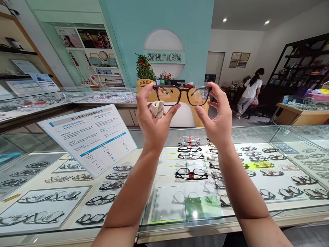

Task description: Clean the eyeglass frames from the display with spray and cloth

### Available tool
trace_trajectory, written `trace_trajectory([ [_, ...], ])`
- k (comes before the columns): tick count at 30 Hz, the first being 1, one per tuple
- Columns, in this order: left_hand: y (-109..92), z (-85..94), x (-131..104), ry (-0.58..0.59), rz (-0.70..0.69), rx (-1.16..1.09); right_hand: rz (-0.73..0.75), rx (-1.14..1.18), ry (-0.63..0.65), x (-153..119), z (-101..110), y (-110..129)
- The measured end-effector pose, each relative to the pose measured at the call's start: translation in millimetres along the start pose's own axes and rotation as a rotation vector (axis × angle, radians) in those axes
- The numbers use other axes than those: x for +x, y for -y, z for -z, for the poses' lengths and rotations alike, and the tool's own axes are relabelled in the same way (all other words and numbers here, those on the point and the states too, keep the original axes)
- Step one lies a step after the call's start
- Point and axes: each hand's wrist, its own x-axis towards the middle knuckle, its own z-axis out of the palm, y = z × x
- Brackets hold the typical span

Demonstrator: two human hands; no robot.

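A pair of dark-framed eyeglasses [184, 90] is held up level above the glass counter, its lenses upright and see-through. My left hand [155, 120] pinches the left end of the frame between thumb and fingers. Tucked in that same palm is a crumpled cream-coloured cloth [157, 109]. At the other end, my right hand [216, 118] grips the right corner of the frame, thumb below and fingers above. Pale lettering shows on the right lens. The temples are mostly hidden behind the frame and hands.
Below my arms lies a glass display counter [164, 224] holding rows of eyeglasses [191, 174]. A printed sheet [89, 137] stands tilted on the left. Further back are a reception desk [180, 115], a potted plant [145, 67] and a person [250, 91] at the right.
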Motion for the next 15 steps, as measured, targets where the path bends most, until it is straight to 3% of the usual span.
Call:
trace_trajectory([
  [6, -8.0, -2.2, -2.2, -0.039, 0.043, 0.010, -0.094, 0.081, 0.010, -1.6, 0.4, 8.3],
  [15, -4.7, -0.3, 3.4, 0.061, 0.090, -0.066, -0.139, 0.157, -0.134, -0.8, 4.9, 10.5],
])
